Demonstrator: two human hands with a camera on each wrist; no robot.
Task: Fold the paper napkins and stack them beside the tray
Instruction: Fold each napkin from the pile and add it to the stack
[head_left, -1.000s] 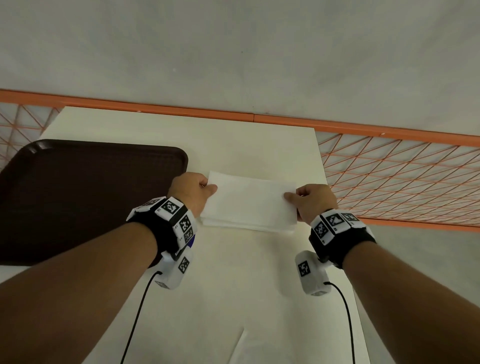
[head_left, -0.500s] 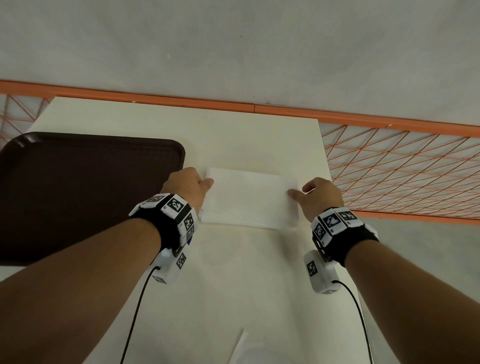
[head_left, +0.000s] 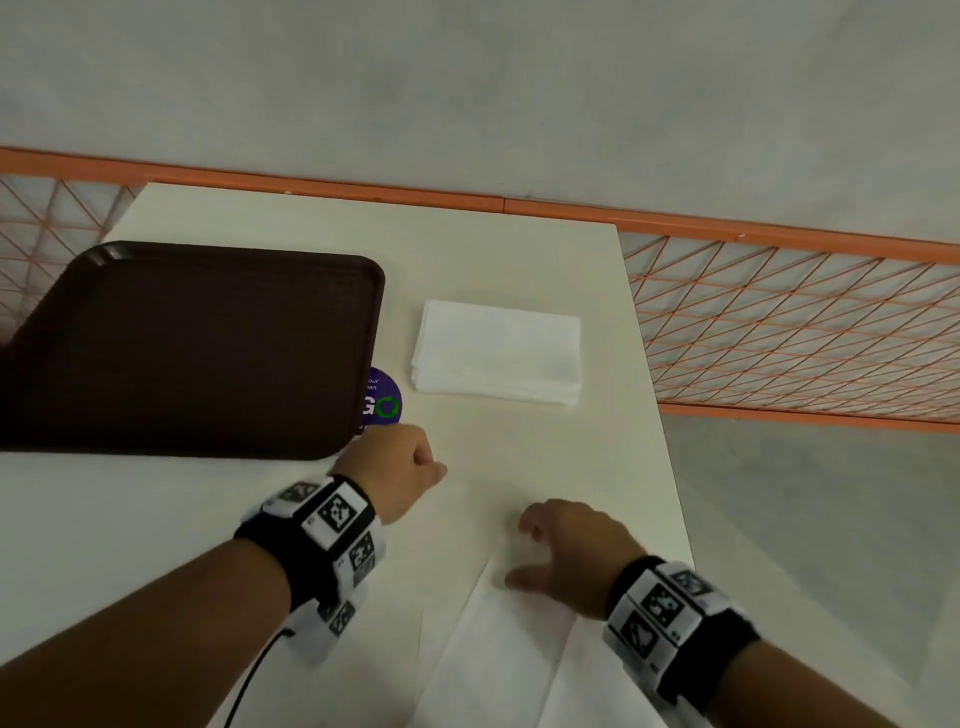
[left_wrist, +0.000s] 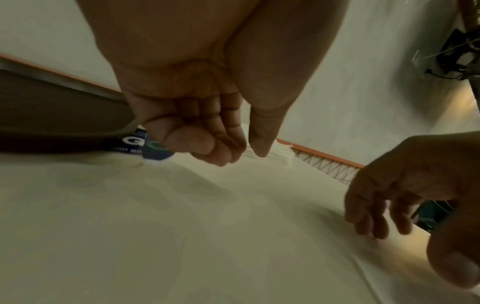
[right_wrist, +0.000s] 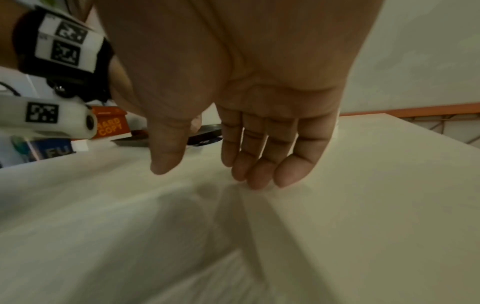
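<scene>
A stack of folded white napkins (head_left: 498, 353) lies on the white table (head_left: 156, 519), just right of the dark brown tray (head_left: 197, 348); in the left wrist view the stack (left_wrist: 280, 153) shows past my thumb. My left hand (head_left: 426, 462) hovers near the tray's front right corner, fingers curled into the palm (left_wrist: 233, 148), holding nothing. My right hand (head_left: 524, 551) is spread, with its straight fingertips (right_wrist: 259, 181) touching the far corner of an unfolded white napkin (head_left: 498, 665) that lies flat at the table's near edge.
A round purple sticker (head_left: 383, 400) peeks out beside the tray. An orange lattice railing (head_left: 779, 322) runs behind and right of the table, whose right edge is close to my right wrist. An orange box (right_wrist: 109, 125) and a blue box (right_wrist: 54, 151) stand off to the left.
Both hands have let go of the folded stack and pulled back toward me. The stack stays beside the tray. My right hand now touches the unfolded napkin.
</scene>
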